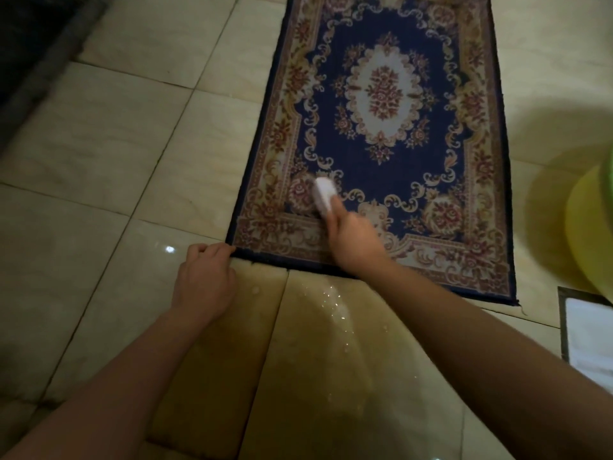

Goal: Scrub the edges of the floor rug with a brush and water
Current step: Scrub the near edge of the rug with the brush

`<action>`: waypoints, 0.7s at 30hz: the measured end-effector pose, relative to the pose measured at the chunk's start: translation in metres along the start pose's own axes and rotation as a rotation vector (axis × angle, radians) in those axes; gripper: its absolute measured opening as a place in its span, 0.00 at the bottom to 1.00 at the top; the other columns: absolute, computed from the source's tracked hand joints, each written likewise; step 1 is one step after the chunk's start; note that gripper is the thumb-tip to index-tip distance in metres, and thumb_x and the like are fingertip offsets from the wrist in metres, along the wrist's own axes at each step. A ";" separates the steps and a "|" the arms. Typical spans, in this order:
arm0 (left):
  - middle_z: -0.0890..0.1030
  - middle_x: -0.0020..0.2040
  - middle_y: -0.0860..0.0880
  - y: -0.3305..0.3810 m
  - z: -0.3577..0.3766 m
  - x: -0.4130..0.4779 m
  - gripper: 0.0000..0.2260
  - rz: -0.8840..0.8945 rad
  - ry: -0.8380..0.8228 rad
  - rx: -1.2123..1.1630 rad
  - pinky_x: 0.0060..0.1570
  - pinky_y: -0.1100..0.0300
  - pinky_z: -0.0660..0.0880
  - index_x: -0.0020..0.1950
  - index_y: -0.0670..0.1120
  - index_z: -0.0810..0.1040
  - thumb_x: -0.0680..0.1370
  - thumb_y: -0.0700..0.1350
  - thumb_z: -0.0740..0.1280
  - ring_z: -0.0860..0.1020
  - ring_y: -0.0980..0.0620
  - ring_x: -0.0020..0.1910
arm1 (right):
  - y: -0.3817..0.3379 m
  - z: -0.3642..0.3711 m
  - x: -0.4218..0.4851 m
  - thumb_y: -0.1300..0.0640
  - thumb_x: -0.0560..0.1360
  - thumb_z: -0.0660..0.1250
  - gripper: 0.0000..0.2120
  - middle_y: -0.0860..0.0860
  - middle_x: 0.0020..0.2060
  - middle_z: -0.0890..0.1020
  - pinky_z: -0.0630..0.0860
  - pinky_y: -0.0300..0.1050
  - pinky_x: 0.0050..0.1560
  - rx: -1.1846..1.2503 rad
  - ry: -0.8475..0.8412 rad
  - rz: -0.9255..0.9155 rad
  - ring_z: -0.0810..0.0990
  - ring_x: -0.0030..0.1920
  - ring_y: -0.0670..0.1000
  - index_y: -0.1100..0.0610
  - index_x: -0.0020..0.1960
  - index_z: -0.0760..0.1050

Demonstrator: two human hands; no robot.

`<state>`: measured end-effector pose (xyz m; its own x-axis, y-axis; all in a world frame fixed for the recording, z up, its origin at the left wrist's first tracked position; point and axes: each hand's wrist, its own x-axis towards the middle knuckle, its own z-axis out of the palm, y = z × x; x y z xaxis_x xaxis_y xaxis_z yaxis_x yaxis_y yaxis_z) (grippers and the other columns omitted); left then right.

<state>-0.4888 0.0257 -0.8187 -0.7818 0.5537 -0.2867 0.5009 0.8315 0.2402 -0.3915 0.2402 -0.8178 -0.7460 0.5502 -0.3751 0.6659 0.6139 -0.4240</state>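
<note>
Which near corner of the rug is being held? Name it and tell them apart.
The near left corner, gripped by the left hand. The near right corner lies free on the tiles; the right hand holds the brush.

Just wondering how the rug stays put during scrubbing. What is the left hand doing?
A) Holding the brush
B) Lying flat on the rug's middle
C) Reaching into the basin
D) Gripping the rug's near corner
D: the left hand curls its fingers on the near left corner of the rug, while the right hand holds the brush.
</note>
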 end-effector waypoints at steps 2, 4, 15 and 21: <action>0.76 0.65 0.46 -0.002 -0.003 0.003 0.18 0.018 -0.009 -0.016 0.59 0.49 0.69 0.67 0.43 0.73 0.77 0.37 0.60 0.66 0.44 0.64 | -0.015 0.024 -0.022 0.51 0.83 0.50 0.24 0.58 0.45 0.81 0.77 0.49 0.33 -0.075 -0.174 -0.131 0.77 0.35 0.53 0.48 0.76 0.47; 0.76 0.65 0.47 -0.006 -0.007 0.006 0.18 0.032 -0.038 -0.016 0.59 0.49 0.69 0.67 0.44 0.74 0.77 0.38 0.60 0.66 0.44 0.64 | -0.031 0.041 -0.048 0.51 0.83 0.51 0.24 0.59 0.49 0.80 0.78 0.52 0.39 -0.038 -0.392 -0.283 0.79 0.40 0.56 0.46 0.77 0.46; 0.74 0.67 0.49 -0.021 -0.009 0.019 0.17 0.029 -0.115 -0.053 0.65 0.52 0.65 0.69 0.48 0.72 0.80 0.41 0.56 0.63 0.48 0.67 | -0.023 0.028 -0.027 0.50 0.83 0.47 0.23 0.61 0.47 0.80 0.79 0.53 0.41 -0.125 -0.286 -0.207 0.78 0.40 0.57 0.47 0.77 0.46; 0.73 0.68 0.50 -0.021 -0.016 0.022 0.18 0.065 -0.164 0.001 0.65 0.54 0.64 0.69 0.48 0.73 0.80 0.40 0.55 0.63 0.48 0.67 | -0.034 0.023 -0.030 0.47 0.83 0.50 0.21 0.50 0.35 0.75 0.73 0.47 0.37 0.158 -0.366 -0.418 0.74 0.33 0.47 0.46 0.76 0.58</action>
<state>-0.5227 0.0193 -0.8152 -0.6768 0.6057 -0.4184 0.5483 0.7940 0.2624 -0.3915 0.1902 -0.8108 -0.9166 0.0301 -0.3986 0.3271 0.6296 -0.7047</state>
